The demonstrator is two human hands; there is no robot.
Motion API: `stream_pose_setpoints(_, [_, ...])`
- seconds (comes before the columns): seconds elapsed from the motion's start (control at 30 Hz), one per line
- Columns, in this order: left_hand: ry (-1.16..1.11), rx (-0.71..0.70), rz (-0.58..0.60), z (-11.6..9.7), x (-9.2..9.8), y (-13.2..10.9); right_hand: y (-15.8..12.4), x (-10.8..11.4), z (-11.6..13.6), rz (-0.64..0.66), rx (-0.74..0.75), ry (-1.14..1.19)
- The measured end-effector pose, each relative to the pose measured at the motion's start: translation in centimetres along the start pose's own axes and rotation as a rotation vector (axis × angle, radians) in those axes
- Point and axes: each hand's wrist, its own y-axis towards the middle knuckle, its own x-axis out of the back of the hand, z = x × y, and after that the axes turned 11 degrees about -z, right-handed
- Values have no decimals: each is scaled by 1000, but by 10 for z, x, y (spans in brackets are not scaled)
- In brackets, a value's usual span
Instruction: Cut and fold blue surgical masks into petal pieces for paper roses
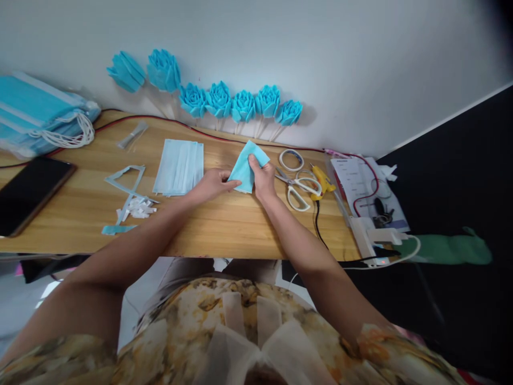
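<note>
One light-blue piece of fabric (242, 170) is being held between two hands over the wooden table (224, 230), to the left of the scissors (290, 182). Its long axis is running aslant, from near left to far right; one narrow end is facing away from the person, the other is facing back toward the person. The left hand (216, 184) is pinching the near-left corner, its thumb lying on top along the near edge. The right hand (262, 174), just beside the blades of the scissors, is gripping the side nearer to them, its thumb pressing on the upper face and pointing away from the person.

Just beyond the scissors a tape roll (282, 160) is lying flat, and beside their handles a yellow glue gun (323, 182) is resting. Farther right of them, papers (348, 179) and a white power strip (363, 246) are lying.

Well left of the scissors, flat masks (178, 167) are overlapping; farther left, white snippets (140, 207) are lying heaped by a blue strip (119, 230), and farther still a phone (34, 195). Beyond the scissors, seven blue flowers (218, 99) are leaning on the wall, their row stretching leftward.
</note>
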Motion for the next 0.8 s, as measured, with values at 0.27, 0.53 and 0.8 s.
stream_pose_setpoints(0.27, [301, -171, -43, -1, -3, -2, -4, -1, 5, 33, -44, -13])
stream_pose_setpoints(0.53, [545, -315, -46, -1, -11, -7, -5, -2, 3, 77, -60, -99])
stream_pose_setpoints(0.8, [-2, -66, -191, -5, -1, -3, -12, -1, 10, 130, 146, -262])
